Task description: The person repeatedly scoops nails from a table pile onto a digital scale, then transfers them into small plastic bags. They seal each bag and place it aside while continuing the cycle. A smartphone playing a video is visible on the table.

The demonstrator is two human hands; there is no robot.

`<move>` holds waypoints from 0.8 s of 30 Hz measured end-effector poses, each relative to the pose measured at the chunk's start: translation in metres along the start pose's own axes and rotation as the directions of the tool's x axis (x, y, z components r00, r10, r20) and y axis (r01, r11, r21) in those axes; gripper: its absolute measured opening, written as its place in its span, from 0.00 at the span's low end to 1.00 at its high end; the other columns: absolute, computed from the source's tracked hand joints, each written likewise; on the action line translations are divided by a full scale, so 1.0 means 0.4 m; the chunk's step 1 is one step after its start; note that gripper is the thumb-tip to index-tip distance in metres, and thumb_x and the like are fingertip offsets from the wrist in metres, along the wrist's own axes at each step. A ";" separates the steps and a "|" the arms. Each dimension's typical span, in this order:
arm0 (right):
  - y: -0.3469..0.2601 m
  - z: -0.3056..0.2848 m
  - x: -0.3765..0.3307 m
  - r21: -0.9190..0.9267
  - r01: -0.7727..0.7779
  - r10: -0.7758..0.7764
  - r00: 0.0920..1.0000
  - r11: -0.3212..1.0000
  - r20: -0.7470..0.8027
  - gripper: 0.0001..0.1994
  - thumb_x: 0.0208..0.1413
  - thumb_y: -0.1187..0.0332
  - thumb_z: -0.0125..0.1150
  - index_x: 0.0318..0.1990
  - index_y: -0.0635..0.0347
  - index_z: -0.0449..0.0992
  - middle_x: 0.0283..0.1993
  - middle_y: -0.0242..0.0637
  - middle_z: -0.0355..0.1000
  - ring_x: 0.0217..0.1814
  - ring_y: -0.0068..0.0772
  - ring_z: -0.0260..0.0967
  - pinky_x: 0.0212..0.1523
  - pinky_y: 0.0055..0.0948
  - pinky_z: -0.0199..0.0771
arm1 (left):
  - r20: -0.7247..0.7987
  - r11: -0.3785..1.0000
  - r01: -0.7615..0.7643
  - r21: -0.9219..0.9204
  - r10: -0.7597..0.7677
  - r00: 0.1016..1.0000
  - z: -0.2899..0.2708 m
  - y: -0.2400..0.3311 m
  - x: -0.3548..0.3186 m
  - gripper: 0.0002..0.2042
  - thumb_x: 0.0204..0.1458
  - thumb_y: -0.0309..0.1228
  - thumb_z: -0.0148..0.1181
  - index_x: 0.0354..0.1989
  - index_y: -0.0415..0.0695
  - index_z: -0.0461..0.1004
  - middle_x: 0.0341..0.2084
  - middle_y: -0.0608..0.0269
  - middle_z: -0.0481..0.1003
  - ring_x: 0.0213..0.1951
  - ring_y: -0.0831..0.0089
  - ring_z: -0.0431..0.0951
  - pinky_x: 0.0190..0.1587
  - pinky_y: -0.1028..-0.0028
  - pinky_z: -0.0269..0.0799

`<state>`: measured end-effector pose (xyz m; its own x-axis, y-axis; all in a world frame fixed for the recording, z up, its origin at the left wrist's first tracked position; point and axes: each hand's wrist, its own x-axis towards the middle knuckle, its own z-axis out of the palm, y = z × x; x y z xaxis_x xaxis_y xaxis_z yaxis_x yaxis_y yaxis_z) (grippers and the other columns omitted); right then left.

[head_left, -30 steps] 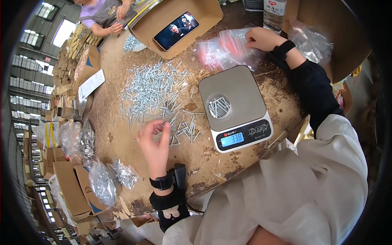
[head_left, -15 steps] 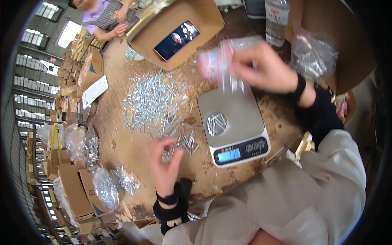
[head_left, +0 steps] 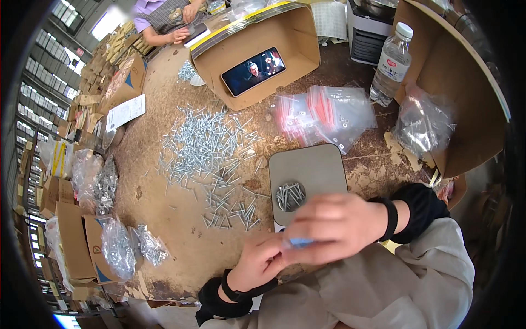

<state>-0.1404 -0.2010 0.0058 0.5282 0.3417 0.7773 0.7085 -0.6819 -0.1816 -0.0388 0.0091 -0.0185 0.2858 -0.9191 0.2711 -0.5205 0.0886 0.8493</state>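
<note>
My left hand [head_left: 256,262] and my right hand [head_left: 334,229] meet at the front of the scale, fingers pinched together. Between them is a clear zip bag [head_left: 286,244], mostly hidden by the fingers and blurred. The kitchen scale [head_left: 323,170] has a grey top, with its display largely covered by my right hand. On the plate, a small round dish holds several screws [head_left: 290,196]. Left of the scale lie a few loose screws [head_left: 244,215] and a big heap of silvery screws [head_left: 203,142]. Behind it is a pile of red-edged zip bags [head_left: 329,112].
A phone [head_left: 253,71] leans in an open cardboard box [head_left: 296,57] at the back. A water bottle [head_left: 391,64] and a crumpled plastic bag [head_left: 423,123] stand near a carton [head_left: 476,98] at right. Filled bags [head_left: 118,249] lie at left. Another person's hands [head_left: 183,27] show far back.
My right hand has come from the bag pile toward me, carrying a zip bag. My left hand has left the loose screws and moved right to meet it.
</note>
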 end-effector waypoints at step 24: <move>-0.025 0.011 -0.023 -0.027 0.133 -0.125 0.973 0.991 0.196 0.06 0.53 0.68 0.55 0.34 0.58 0.74 0.43 0.34 0.71 0.59 0.35 0.67 0.74 0.54 0.49 | 0.013 0.777 0.138 -0.615 -0.165 0.986 -0.005 -0.035 -0.021 0.11 0.48 0.26 0.67 0.35 0.36 0.71 0.31 0.62 0.74 0.34 0.76 0.73 0.36 0.74 0.68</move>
<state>-0.1502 -0.1945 -0.0024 0.5173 0.5444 0.6603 0.7593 -0.6479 -0.0606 -0.0323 0.0165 -0.0317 0.3570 -0.9262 0.1216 0.1296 0.1780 0.9755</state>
